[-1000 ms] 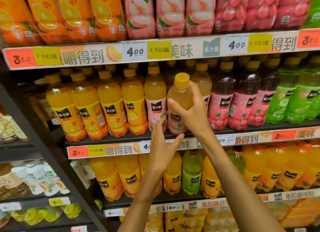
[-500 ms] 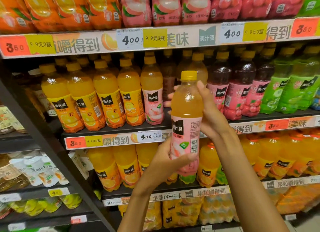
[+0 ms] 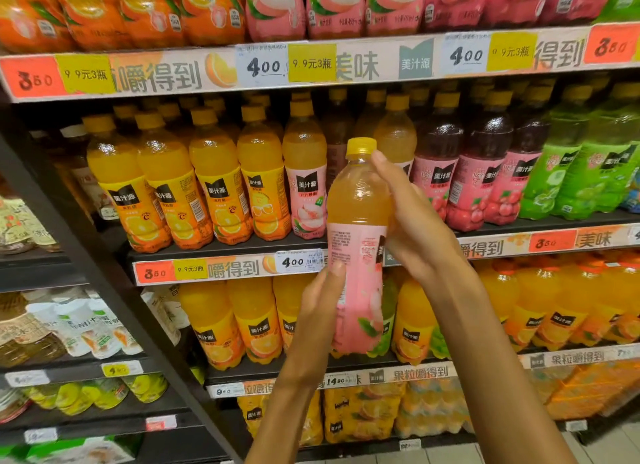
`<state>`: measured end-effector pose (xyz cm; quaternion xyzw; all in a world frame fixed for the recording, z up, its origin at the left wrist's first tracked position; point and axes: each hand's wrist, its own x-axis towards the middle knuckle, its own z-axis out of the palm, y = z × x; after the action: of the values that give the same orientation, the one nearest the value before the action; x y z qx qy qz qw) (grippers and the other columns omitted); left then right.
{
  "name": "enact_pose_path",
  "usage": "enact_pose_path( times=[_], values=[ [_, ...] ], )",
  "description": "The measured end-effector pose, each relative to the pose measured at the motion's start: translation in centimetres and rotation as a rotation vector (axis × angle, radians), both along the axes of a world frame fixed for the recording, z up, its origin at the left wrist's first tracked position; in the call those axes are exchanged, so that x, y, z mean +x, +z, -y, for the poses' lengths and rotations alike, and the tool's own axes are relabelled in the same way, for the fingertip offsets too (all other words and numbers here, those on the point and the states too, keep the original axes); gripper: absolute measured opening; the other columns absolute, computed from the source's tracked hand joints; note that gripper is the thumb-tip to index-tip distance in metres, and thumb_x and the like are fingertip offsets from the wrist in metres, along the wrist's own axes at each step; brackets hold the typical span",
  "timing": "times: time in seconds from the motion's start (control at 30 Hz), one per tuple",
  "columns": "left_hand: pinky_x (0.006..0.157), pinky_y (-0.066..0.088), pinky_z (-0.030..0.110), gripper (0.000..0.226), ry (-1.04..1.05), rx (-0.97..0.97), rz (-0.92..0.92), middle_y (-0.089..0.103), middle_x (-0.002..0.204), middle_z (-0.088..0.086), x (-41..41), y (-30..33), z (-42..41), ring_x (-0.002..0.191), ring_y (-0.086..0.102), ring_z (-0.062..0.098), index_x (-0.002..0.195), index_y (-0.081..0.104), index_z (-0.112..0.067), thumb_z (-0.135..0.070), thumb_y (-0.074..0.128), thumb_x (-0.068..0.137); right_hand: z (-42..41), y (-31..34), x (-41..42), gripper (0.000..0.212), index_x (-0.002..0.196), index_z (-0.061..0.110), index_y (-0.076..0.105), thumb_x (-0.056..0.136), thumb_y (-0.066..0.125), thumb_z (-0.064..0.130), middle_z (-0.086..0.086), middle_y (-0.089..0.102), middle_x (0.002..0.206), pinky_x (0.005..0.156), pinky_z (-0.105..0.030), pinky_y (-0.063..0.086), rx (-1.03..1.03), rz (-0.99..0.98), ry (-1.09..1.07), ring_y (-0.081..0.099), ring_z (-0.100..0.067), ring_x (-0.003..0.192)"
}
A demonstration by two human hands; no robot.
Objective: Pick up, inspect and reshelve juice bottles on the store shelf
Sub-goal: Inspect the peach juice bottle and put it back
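Holding a peach juice bottle (image 3: 358, 241) upright before the middle shelf (image 3: 228, 267), my right hand (image 3: 412, 221) gripping its shoulder, my left hand (image 3: 320, 311) cupping its label, I'm apparently mid-inspection; next, returning it beside the pink-labelled bottle (image 3: 306, 186).

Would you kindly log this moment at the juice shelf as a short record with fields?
held item: peach juice bottle, yellow cap, pink label
orientation: upright, printed text side of the label facing the camera
right hand: grips the bottle's upper half
left hand: holds the lower label
position: in front of the middle shelf, off it
gap: to the right of the shelved peach bottle
task stage: inspecting, not yet reshelved
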<state>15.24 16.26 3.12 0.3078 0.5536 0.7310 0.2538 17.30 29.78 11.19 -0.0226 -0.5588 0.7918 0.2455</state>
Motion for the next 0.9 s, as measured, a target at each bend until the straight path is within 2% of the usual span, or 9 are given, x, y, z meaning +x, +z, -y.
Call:
enact_pose_path(
  times=[0.13, 0.2, 0.33, 0.4, 0.47, 0.57, 0.63, 0.8, 0.9],
  values=[
    [0.068, 0.052, 0.036, 0.067, -0.302, 0.107, 0.322, 0.068, 0.09, 0.015, 0.2, 0.1, 0.8, 0.071, 0.064, 0.025, 0.113, 0.066, -0.012, -0.067, 0.048, 0.08, -0.1, 0.2, 0.1, 0.042, 0.108, 0.009, 0.065, 0.085, 0.057, 0.043, -0.012, 0.066, 0.108, 0.09, -0.038, 0.052, -0.188, 0.011, 0.127, 0.06, -0.027, 0.106],
    [0.066, 0.052, 0.034, 0.073, -0.393, 0.11, 0.383, 0.067, 0.088, 0.016, 0.2, 0.0, 0.9, 0.069, 0.065, 0.026, 0.117, 0.062, -0.006, -0.067, 0.051, 0.08, 0.1, 0.0, 0.0, 0.051, 0.106, 0.005, 0.063, 0.077, 0.059, 0.046, -0.018, 0.063, 0.111, 0.096, -0.045, 0.048, -0.259, 0.051, 0.18, 0.06, -0.033, 0.105],
    [0.08, 0.054, 0.04, 0.067, -0.249, -0.062, 0.211, 0.071, 0.101, 0.016, 0.0, -0.6, 1.0, 0.087, 0.069, 0.027, 0.118, 0.064, -0.014, -0.068, 0.04, 0.084, 0.0, -0.7, -0.1, 0.035, 0.091, 0.006, 0.065, 0.077, 0.06, 0.038, -0.012, 0.07, 0.083, 0.073, -0.034, 0.057, -0.26, 0.01, 0.117, 0.07, -0.024, 0.073],
    [0.095, 0.049, 0.045, 0.057, -0.074, -0.16, 0.088, 0.072, 0.107, 0.008, -0.3, -0.7, 1.1, 0.1, 0.068, 0.022, 0.115, 0.066, -0.025, -0.066, 0.036, 0.089, -0.1, -1.0, 0.2, 0.033, 0.088, 0.007, 0.067, 0.075, 0.066, 0.037, -0.013, 0.071, 0.084, 0.071, -0.031, 0.058, -0.175, 0.024, 0.014, 0.07, -0.022, 0.075],
    [0.098, 0.047, 0.047, 0.053, 0.016, -0.203, 0.028, 0.073, 0.104, 0.003, 0.0, -0.6, 0.7, 0.101, 0.068, 0.019, 0.11, 0.068, -0.03, -0.065, 0.033, 0.091, -0.3, -1.1, 0.2, 0.027, 0.086, 0.011, 0.07, 0.079, 0.07, 0.037, -0.009, 0.073, 0.083, 0.071, -0.029, 0.058, -0.079, 0.057, -0.065, 0.07, -0.019, 0.077],
    [0.094, 0.049, 0.043, 0.051, 0.048, -0.176, 0.099, 0.074, 0.101, 0.002, 0.9, -0.4, 0.0, 0.098, 0.069, 0.017, 0.101, 0.072, -0.034, -0.066, 0.034, 0.087, -0.3, -0.9, 0.1, 0.026, 0.085, 0.014, 0.072, 0.087, 0.064, 0.038, -0.004, 0.074, 0.078, 0.063, -0.024, 0.056, -0.037, 0.114, -0.052, 0.071, -0.013, 0.072],
    [0.088, 0.05, 0.04, 0.054, 0.032, -0.134, 0.187, 0.074, 0.101, 0.007, 1.0, -0.2, 0.2, 0.094, 0.07, 0.02, 0.105, 0.071, -0.027, -0.062, 0.035, 0.087, -0.5, -0.6, 0.1, 0.027, 0.092, 0.013, 0.07, 0.09, 0.061, 0.039, -0.003, 0.075, 0.081, 0.065, -0.024, 0.057, -0.048, 0.13, -0.008, 0.071, -0.013, 0.075],
    [0.07, 0.054, 0.037, 0.063, -0.164, -0.102, 0.258, 0.069, 0.091, 0.021, 1.0, 0.5, 1.3, 0.076, 0.068, 0.028, 0.112, 0.065, -0.005, -0.057, 0.036, 0.094, -0.6, -0.7, 0.2, 0.049, 0.106, 0.005, 0.066, 0.074, 0.065, 0.043, -0.016, 0.071, 0.107, 0.089, -0.043, 0.054, -0.191, 0.092, 0.124, 0.068, -0.031, 0.1],
    [0.068, 0.057, 0.037, 0.065, -0.217, -0.128, 0.261, 0.07, 0.091, 0.023, 1.4, 0.8, 1.2, 0.076, 0.069, 0.029, 0.11, 0.066, -0.005, -0.059, 0.033, 0.093, -0.5, -0.8, 0.0, 0.035, 0.09, 0.005, 0.065, 0.077, 0.061, 0.037, -0.016, 0.072, 0.089, 0.069, -0.036, 0.059, -0.248, 0.031, 0.165, 0.071, -0.027, 0.077]
  ],
)
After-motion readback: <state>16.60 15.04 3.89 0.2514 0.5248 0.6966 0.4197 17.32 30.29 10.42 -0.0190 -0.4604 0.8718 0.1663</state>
